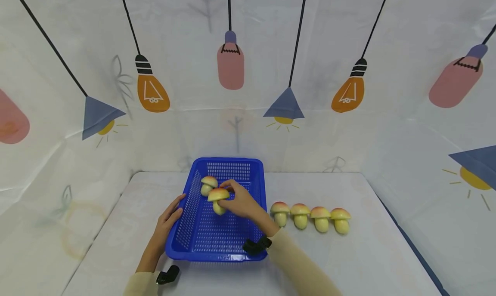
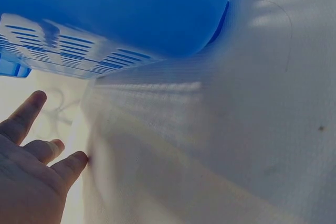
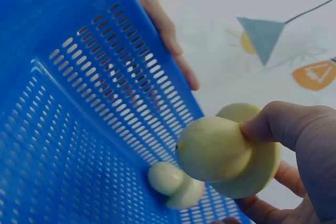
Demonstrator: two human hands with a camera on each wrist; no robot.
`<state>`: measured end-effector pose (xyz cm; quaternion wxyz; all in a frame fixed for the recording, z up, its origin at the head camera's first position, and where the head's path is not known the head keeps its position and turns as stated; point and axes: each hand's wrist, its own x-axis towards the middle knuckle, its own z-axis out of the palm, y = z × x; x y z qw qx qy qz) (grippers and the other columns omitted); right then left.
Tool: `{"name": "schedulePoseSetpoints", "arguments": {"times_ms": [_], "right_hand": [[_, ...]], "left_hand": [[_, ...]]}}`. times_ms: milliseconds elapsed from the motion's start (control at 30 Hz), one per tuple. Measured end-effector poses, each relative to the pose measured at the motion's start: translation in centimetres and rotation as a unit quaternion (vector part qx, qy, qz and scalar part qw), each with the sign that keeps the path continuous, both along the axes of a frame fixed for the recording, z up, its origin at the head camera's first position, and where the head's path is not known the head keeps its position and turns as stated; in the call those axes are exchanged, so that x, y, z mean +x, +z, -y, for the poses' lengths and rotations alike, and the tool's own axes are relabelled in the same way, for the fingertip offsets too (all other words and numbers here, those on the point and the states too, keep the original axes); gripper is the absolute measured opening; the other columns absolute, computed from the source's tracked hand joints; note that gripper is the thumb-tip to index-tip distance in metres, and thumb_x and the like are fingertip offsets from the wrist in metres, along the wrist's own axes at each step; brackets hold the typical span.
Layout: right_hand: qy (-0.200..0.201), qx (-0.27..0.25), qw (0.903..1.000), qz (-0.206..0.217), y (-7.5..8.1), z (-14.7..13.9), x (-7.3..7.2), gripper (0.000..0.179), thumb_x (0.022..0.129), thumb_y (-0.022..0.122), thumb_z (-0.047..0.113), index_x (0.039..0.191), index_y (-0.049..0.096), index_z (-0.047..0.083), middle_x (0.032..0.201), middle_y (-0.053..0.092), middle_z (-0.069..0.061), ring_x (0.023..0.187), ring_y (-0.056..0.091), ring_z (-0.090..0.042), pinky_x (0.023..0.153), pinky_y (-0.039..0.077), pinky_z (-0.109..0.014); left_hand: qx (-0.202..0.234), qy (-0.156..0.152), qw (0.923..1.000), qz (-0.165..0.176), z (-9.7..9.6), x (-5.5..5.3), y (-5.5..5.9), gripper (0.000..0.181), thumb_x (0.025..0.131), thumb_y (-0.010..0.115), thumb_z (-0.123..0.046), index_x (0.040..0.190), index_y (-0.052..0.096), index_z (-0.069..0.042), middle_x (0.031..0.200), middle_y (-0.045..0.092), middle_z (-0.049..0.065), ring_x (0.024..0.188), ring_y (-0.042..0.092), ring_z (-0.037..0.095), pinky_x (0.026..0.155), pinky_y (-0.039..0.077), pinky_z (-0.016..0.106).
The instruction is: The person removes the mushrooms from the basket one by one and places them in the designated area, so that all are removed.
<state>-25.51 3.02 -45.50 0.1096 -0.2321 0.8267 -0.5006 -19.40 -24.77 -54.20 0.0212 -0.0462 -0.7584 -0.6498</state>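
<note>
A toy mushroom [image 1: 218,195] with a yellow-red cap is pinched between the thumb and fingers of my right hand [image 1: 241,200]. It hangs inside the blue plastic basket [image 1: 217,256]; in the right wrist view the held mushroom's pale stem [image 3: 212,148] points toward the camera. Another mushroom [image 1: 208,186] lies in the basket by its left wall, just beyond the held one. My left hand [image 1: 165,223] is at the basket's outer left side, fingers extended along the wall near the rim. Those fingers [image 2: 30,109] look straight and spread in the left wrist view.
Right of the basket, several more mushrooms [image 1: 320,218] stand in a row on the white table [image 1: 372,261]. A white backdrop [image 1: 186,128] printed with hanging lamps rises behind and at both sides. Black wrist cameras [image 1: 168,275] sit on both wrists.
</note>
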Motion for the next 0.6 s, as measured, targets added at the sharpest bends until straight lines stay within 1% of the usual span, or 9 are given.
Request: {"name": "schedulePoseSetpoints", "arguments": {"times_ms": [100, 200, 300, 367, 433, 500, 600], "right_hand": [[-0.011, -0.016, 0.9997, -0.011, 0.6, -1.4, 0.8, 0.047, 0.091, 0.071, 0.025, 0.134, 0.056, 0.014, 0.134, 0.064, -0.01, 0.13, 0.057, -0.03, 0.097, 0.051, -0.045], [-0.024, -0.033, 0.9989, -0.023, 1.2, -2.8, 1.5, 0.047, 0.089, 0.072, 0.025, 0.133, 0.057, 0.015, 0.131, 0.065, -0.006, 0.128, 0.058, -0.027, 0.092, 0.051, -0.042], [-0.038, -0.047, 0.9976, -0.034, 1.7, -4.2, 2.3, 0.048, 0.089, 0.073, 0.023, 0.133, 0.057, 0.014, 0.13, 0.065, -0.006, 0.125, 0.059, -0.025, 0.09, 0.051, -0.041], [-0.052, -0.054, 0.9965, -0.038, 1.9, -5.3, 2.8, 0.048, 0.089, 0.073, 0.022, 0.134, 0.057, 0.013, 0.13, 0.065, -0.006, 0.124, 0.059, -0.025, 0.091, 0.05, -0.042], [-0.064, -0.06, 0.9954, -0.039, 2.1, -6.4, 3.3, 0.049, 0.09, 0.074, 0.021, 0.135, 0.057, 0.011, 0.13, 0.065, -0.007, 0.123, 0.059, -0.026, 0.093, 0.05, -0.046], [-0.077, -0.06, 0.9941, -0.047, 2.1, -7.6, 3.8, 0.05, 0.09, 0.074, 0.021, 0.135, 0.057, 0.009, 0.13, 0.065, -0.009, 0.123, 0.058, -0.028, 0.094, 0.05, -0.049], [-0.101, -0.053, 0.9922, -0.051, 2.1, -9.4, 4.2, 0.05, 0.09, 0.075, 0.021, 0.135, 0.058, 0.01, 0.13, 0.065, -0.009, 0.124, 0.058, -0.028, 0.095, 0.049, -0.047]], "left_hand": [[0.001, -0.004, 1.0, -0.003, 0.0, 0.0, 0.0, 0.052, 0.112, 0.041, -0.029, 0.163, 0.032, -0.021, 0.162, 0.034, 0.022, 0.118, 0.057, 0.004, 0.089, 0.052, 0.027], [0.003, -0.007, 1.0, -0.004, 0.0, 0.0, 0.0, 0.052, 0.112, 0.04, -0.028, 0.163, 0.031, -0.02, 0.162, 0.033, 0.024, 0.118, 0.057, 0.006, 0.089, 0.052, 0.027], [0.007, -0.008, 0.9999, -0.002, -0.1, 0.1, 0.0, 0.052, 0.112, 0.04, -0.028, 0.163, 0.031, -0.02, 0.162, 0.033, 0.021, 0.118, 0.057, 0.007, 0.089, 0.052, 0.027], [0.007, -0.007, 0.9999, 0.0, -0.1, 0.1, 0.0, 0.052, 0.112, 0.04, -0.028, 0.163, 0.031, -0.021, 0.163, 0.033, 0.02, 0.119, 0.057, 0.007, 0.089, 0.052, 0.027], [0.008, -0.006, 0.9999, 0.002, -0.1, 0.1, 0.0, 0.052, 0.112, 0.04, -0.029, 0.163, 0.031, -0.022, 0.163, 0.033, 0.018, 0.119, 0.057, 0.007, 0.089, 0.052, 0.028], [0.007, -0.005, 1.0, 0.002, -0.1, 0.1, 0.0, 0.052, 0.112, 0.04, -0.029, 0.163, 0.031, -0.022, 0.163, 0.032, 0.018, 0.119, 0.057, 0.008, 0.089, 0.052, 0.028], [0.006, -0.006, 1.0, 0.002, -0.1, 0.1, 0.0, 0.052, 0.112, 0.04, -0.029, 0.163, 0.031, -0.022, 0.164, 0.032, 0.019, 0.119, 0.057, 0.007, 0.089, 0.052, 0.028]]}}
